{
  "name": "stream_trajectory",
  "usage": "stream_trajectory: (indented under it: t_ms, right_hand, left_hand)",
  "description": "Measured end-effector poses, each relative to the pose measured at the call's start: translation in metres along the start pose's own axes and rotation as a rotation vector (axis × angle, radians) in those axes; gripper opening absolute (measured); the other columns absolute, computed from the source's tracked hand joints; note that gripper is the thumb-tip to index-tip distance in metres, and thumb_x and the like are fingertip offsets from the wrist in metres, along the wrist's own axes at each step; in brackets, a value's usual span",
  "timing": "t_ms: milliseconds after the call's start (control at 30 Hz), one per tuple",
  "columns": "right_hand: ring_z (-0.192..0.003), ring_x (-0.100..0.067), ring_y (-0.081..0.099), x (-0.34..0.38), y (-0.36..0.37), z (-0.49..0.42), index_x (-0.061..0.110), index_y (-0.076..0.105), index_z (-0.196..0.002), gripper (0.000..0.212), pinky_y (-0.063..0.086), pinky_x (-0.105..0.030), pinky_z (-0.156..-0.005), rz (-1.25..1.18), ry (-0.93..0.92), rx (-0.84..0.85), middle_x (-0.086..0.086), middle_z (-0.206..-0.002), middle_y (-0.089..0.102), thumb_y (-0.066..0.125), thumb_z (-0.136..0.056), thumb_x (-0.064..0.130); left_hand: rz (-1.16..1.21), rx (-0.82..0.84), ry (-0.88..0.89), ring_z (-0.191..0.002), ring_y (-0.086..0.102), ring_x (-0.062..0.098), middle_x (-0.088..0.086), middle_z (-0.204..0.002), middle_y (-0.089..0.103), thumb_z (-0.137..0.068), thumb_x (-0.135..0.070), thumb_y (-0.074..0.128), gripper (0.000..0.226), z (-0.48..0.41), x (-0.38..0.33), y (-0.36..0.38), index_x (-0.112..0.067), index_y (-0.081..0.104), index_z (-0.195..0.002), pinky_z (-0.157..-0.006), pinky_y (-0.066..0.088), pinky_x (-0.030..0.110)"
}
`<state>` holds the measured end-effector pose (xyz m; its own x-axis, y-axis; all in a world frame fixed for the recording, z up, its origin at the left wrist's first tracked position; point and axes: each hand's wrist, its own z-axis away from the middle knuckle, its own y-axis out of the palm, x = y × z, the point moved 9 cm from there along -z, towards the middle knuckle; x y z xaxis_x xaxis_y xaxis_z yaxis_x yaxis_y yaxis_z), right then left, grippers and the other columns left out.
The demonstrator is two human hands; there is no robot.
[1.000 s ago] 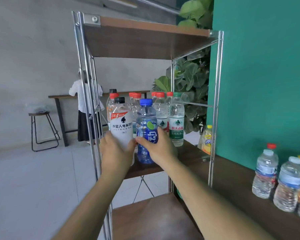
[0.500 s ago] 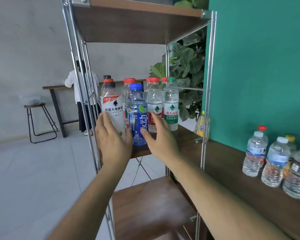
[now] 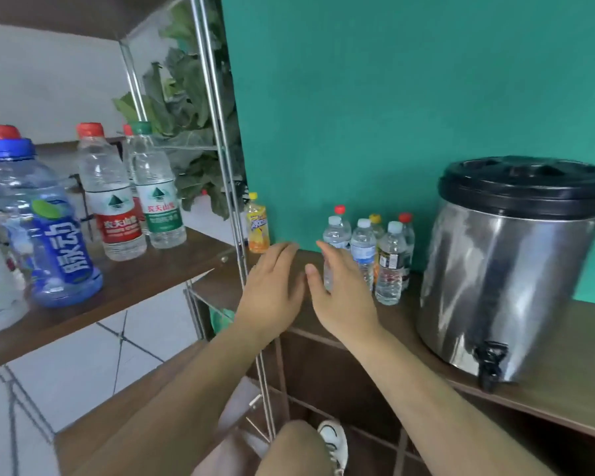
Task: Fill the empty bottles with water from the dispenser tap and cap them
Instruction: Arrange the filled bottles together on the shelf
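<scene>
My left hand (image 3: 275, 286) and my right hand (image 3: 340, 297) hover side by side over the wooden counter (image 3: 564, 383), fingers straight, holding nothing. Just beyond my right hand stands a cluster of several small clear bottles (image 3: 389, 266) with white, red and yellow caps; the hand partly hides the nearest one. A steel water dispenser (image 3: 502, 280) with a black lid sits at the right, its black tap (image 3: 490, 365) at the counter's front edge. On the shelf (image 3: 145, 280) at left stand a blue-capped bottle (image 3: 45, 231) and capped clear bottles (image 3: 117, 204).
The metal shelf post (image 3: 227, 173) runs upright just left of my left hand. A small yellow bottle (image 3: 257, 223) stands by the green wall (image 3: 392, 97). A leafy plant (image 3: 189, 108) is behind the shelf. My knee and shoe (image 3: 330, 441) show below.
Both hands have let go of the bottles on the shelf and moved right, over the counter near the small bottles. The view has swung right and the dispenser has come into sight.
</scene>
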<state>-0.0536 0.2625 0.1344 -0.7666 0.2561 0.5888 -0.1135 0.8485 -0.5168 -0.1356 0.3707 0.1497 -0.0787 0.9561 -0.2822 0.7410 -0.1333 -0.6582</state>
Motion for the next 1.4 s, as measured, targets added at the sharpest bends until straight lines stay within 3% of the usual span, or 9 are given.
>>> stream_trajectory:
  t_ms: [167,333,533,800,967,1067,1200,1300,1400]
  right_hand:
    - [-0.139,-0.023,0.045,-0.115,-0.01,-0.011,0.015,0.049,-0.148,0.05,0.04,-0.039,-0.116,0.049,0.261,-0.119,-0.005,-0.144,0.055,0.057,-0.103,0.036]
    - [-0.137,-0.035,0.04,-0.205,-0.002,-0.024,0.007,0.044,-0.148,0.066,0.036,-0.047,-0.113,0.046,0.55,-0.365,-0.017,-0.145,0.046,0.073,-0.093,0.029]
    - [-0.131,-0.039,0.052,-0.294,0.032,-0.043,0.0,0.051,-0.142,0.067,0.045,-0.047,-0.109,0.04,0.711,-0.456,-0.022,-0.135,0.058,0.079,-0.088,0.03]
    - [-0.115,-0.031,0.063,-0.315,0.043,-0.036,0.016,0.062,-0.124,0.047,0.053,-0.043,-0.096,-0.044,0.716,-0.48,-0.009,-0.12,0.065,0.08,-0.086,0.035]
    - [-0.108,-0.024,0.067,-0.292,0.033,-0.017,0.025,0.059,-0.12,0.04,0.056,-0.04,-0.087,0.014,0.72,-0.374,0.003,-0.113,0.068,0.077,-0.086,0.038]
    - [-0.108,-0.021,0.066,-0.256,0.014,-0.006,0.027,0.058,-0.118,0.045,0.055,-0.038,-0.083,0.068,0.647,-0.319,0.008,-0.111,0.067,0.079,-0.084,0.047]
    - [-0.102,-0.018,0.066,-0.185,-0.016,-0.006,0.031,0.061,-0.11,0.046,0.046,-0.031,-0.075,0.094,0.437,-0.252,0.013,-0.103,0.068,0.079,-0.079,0.059]
    - [-0.098,-0.012,0.068,-0.111,-0.03,-0.014,0.037,0.061,-0.108,0.046,0.055,-0.036,-0.081,0.003,0.257,-0.165,0.018,-0.102,0.071,0.074,-0.078,0.069]
    - [-0.096,-0.009,0.069,-0.03,-0.036,-0.023,0.037,0.062,-0.108,0.05,0.058,-0.04,-0.078,-0.101,0.09,-0.095,0.021,-0.101,0.072,0.071,-0.078,0.076]
  left_hand:
    - [0.236,0.17,-0.065,-0.131,0.05,0.022,0.005,-0.136,0.053,-0.096,-0.026,0.06,0.047,-0.036,-0.01,0.107,-0.011,0.054,-0.14,-0.112,0.042,0.042]
    - [0.357,0.22,-0.18,-0.134,0.042,0.012,-0.003,-0.139,0.051,-0.1,-0.025,0.06,0.041,-0.064,0.009,0.204,-0.021,0.053,-0.141,-0.107,0.031,0.02]
    - [0.421,0.221,-0.389,-0.121,0.054,0.017,-0.002,-0.129,0.056,-0.092,-0.05,0.053,0.054,-0.076,0.041,0.311,-0.021,0.047,-0.137,-0.107,0.046,0.042]
    - [0.556,0.213,-0.592,-0.121,0.059,0.021,0.003,-0.13,0.062,-0.09,-0.034,0.074,0.057,-0.079,0.048,0.337,-0.015,0.046,-0.136,-0.102,0.049,0.04]
    - [0.553,0.231,-0.566,-0.097,0.065,0.008,-0.015,-0.107,0.067,-0.089,-0.038,0.075,0.043,-0.067,0.041,0.31,-0.026,0.05,-0.122,-0.084,0.051,0.033]
    - [0.535,0.207,-0.525,-0.093,0.065,0.001,-0.019,-0.103,0.066,-0.087,-0.04,0.072,0.041,-0.055,0.031,0.264,-0.032,0.052,-0.122,-0.085,0.054,0.035]
    - [0.498,0.103,-0.542,-0.096,0.064,-0.003,-0.021,-0.104,0.066,-0.083,-0.046,0.077,0.044,-0.034,0.019,0.167,-0.038,0.052,-0.118,-0.089,0.056,0.039]
    - [0.403,-0.01,-0.489,-0.097,0.061,-0.013,-0.029,-0.104,0.064,-0.082,-0.052,0.078,0.043,-0.017,0.008,0.074,-0.049,0.046,-0.111,-0.084,0.054,0.029]
    - [0.294,-0.132,-0.42,-0.098,0.062,-0.004,-0.024,-0.106,0.064,-0.084,-0.052,0.077,0.043,-0.007,0.003,-0.02,-0.048,0.047,-0.114,-0.08,0.054,0.031]
